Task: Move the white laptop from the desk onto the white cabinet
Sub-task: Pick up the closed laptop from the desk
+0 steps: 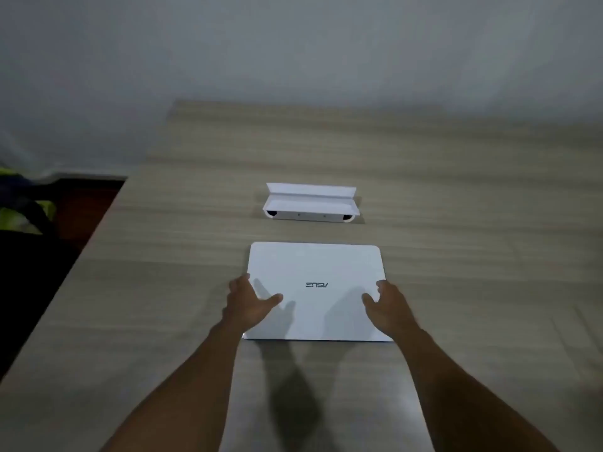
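The flat white closed laptop (pixel 315 290) w/ rounded far corners is lying lid-up on the pale wood-grain desk (pixel 456 197), near the middle, its logo reading upside down to the wearer. Both bare arms are reaching fwd from the bottom of the view. The left hand (pixel 244 303) is sitting at the laptop's left edge, grip spread: thumb stretching inward over the lid, fingers curling at or past the side edge. The right hand (pixel 390 306) is mirroring it at the right edge, grip also spread, thumb over the lid. Can't tell whether either hand is actually touching the laptop or just above it; shadows of the hands are falling on the lid and on the desk in front.

Beyond the laptop, apart from it, a small white folded stand-like object (pixel 310 203) w/ a V-shaped top is resting on the desk. A plain grey-white wall (pixel 293 44) is running behind the desk. At far left, below desk level, dark floor w/ something yellow-green and black (pixel 19 210), too blurred to identify.
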A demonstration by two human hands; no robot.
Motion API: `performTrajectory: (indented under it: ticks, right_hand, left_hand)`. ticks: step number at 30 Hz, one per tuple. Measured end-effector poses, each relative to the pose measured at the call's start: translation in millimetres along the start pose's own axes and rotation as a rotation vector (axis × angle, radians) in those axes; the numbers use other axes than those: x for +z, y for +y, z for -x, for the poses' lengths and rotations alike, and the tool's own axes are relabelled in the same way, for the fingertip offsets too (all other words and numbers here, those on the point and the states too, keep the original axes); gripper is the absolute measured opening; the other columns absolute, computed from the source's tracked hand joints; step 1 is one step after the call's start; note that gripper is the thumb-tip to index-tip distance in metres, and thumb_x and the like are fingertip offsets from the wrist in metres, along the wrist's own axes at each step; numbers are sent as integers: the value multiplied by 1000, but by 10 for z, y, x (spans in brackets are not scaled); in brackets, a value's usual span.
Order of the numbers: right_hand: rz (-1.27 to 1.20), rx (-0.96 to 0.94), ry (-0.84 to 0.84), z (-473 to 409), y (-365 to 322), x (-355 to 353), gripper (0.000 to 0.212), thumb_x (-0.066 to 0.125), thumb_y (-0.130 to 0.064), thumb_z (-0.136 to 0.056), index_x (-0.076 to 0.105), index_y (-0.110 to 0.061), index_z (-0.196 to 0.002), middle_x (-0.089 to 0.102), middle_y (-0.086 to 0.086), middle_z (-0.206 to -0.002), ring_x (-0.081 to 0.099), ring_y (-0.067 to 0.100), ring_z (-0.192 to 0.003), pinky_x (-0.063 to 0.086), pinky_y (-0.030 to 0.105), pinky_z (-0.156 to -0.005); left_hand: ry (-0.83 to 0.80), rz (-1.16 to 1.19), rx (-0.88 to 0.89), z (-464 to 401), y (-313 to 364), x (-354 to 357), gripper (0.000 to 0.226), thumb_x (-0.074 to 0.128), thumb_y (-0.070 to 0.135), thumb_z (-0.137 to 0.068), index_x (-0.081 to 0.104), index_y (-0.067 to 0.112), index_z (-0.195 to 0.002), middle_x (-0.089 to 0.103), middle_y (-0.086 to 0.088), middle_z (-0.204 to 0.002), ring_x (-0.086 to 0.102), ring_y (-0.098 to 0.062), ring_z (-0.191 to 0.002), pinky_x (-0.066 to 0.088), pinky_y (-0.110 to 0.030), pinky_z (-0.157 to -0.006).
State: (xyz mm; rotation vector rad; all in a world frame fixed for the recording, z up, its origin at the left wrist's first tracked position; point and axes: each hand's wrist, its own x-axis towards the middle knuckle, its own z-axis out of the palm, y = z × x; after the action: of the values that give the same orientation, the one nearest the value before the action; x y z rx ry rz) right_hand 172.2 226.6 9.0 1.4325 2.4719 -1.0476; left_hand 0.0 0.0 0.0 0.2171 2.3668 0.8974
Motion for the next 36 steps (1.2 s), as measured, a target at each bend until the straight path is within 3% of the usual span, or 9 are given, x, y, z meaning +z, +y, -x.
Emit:
performTrajectory:
  ticks: [5, 8, 13, 16, 21, 24, 30, 33, 36]
  right_hand:
    - [-168, 154, 68, -74, 120, 78, 65, 67, -34, -87, 47, 0, -138, 52, 20, -139, 55, 39, -123, 46, 48, -100]
    - [-330, 242, 70, -96, 196, 187, 67, 71, -35, -81, 49, 0, -133, 58, 20, -134, 60, 39, -117, 50, 48, -97]
    - [-225, 336, 95, -224, 224, 272, 88, 72, -58, -76, 48, -2, -139, 48, 22, -141, 50, 42, -127, 44, 52, -103]
    - [-221, 437, 63, -335, 215, 172, 102, 68, -75, -67, 49, -5, -138, 51, 21, -139, 50, 43, -126, 44, 51, -103]
    - [-327, 367, -86, -200, 344, 159, 103, 74, -71, -64, 47, -8, -141, 55, 18, -137, 58, 39, -118, 50, 47, -95]
    - [-347, 356, -123, 28, 366, 290, 105, 80, -70, -54, 52, -10, -135, 58, 16, -131, 63, 37, -108, 55, 48, -92]
    - [-404, 254, -249, 336, 73, 496, 71, 85, -47, -70, 52, -12, -122, 65, 11, -117, 63, 30, -92, 53, 45, -87]
    - [-345, 58, -310, 566, -148, 657, 87, 82, -43, -76, 38, -24, -148, 60, 6, -133, 61, 32, -111, 49, 47, -96]
    - [-284, -160, -415, 803, -397, 859, 90, 79, -39, -81, 31, -34, -157, 52, -1, -148, 55, 29, -129, 44, 46, -106]
  left_hand:
    - [54, 204, -154, -10, -127, 185, 111, 86, 46, -68, 22, 8, -150, 35, -17, -151, 42, -35, -134, 39, -49, -109]
    - [115, 286, -227, -45, -145, 205, 100, 86, 44, -69, 33, 5, -144, 45, -16, -144, 51, -34, -125, 46, -46, -102]
    - [123, 211, -345, -149, -116, 215, 115, 71, 81, -47, 46, 12, -135, 55, -15, -132, 57, -36, -114, 50, -51, -96]
    - [86, 128, -379, -49, -107, 293, 112, 72, 78, -58, 33, 18, -144, 44, -18, -138, 49, -39, -122, 45, -53, -101]
    - [215, 132, -399, 317, -303, 367, 98, 74, 72, -63, 38, 19, -138, 49, -14, -130, 57, -37, -110, 48, -43, -84]
    - [240, 142, -411, 536, -478, 261, 96, 74, 75, -59, 44, 19, -131, 51, -10, -123, 59, -33, -104, 48, -43, -85]
    - [369, 223, -422, 1180, -1060, 44, 107, 62, 93, -40, 55, 24, -121, 64, -2, -117, 63, -25, -99, 55, -48, -87]
    - [503, 333, -437, 1629, -1295, -13, 99, 78, 69, -60, 35, 34, -143, 50, 4, -129, 53, -21, -113, 48, -43, -93]
    - [590, 412, -437, 2038, -1652, -65, 90, 78, 62, -67, 34, 46, -144, 48, 1, -128, 52, -20, -111, 48, -45, -97]
